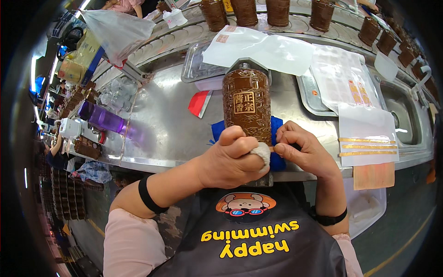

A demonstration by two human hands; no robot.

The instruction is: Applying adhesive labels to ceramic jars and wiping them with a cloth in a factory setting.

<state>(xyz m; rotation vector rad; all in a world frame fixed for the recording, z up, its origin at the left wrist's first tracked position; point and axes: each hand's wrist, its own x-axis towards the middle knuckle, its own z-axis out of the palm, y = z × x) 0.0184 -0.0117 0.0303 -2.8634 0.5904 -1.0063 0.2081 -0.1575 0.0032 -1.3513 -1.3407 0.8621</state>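
Observation:
A brown embossed bottle (247,104) with a gold square label lies in front of me, its neck pointing away. Under its near end is a blue cloth (278,159). My left hand (235,154) is closed round a whitish wad of cloth (261,154), pressed against the near left end of the bottle. At the near right end, my right hand (302,147) is closed, thumb and forefinger together; a bit of narrow gold strip (272,149) shows between thumb and bottle. The bottle's base is hidden by the left hand.
On the right, a sheet with gold strips (368,159) overhangs the table edge, near a sink (404,122). Clear trays (191,69) and white backing sheets (288,53) lie beyond the bottle. A red-and-white packet (200,104) and purple flask (101,117) are left. Brown bottles (279,13) line the conveyor.

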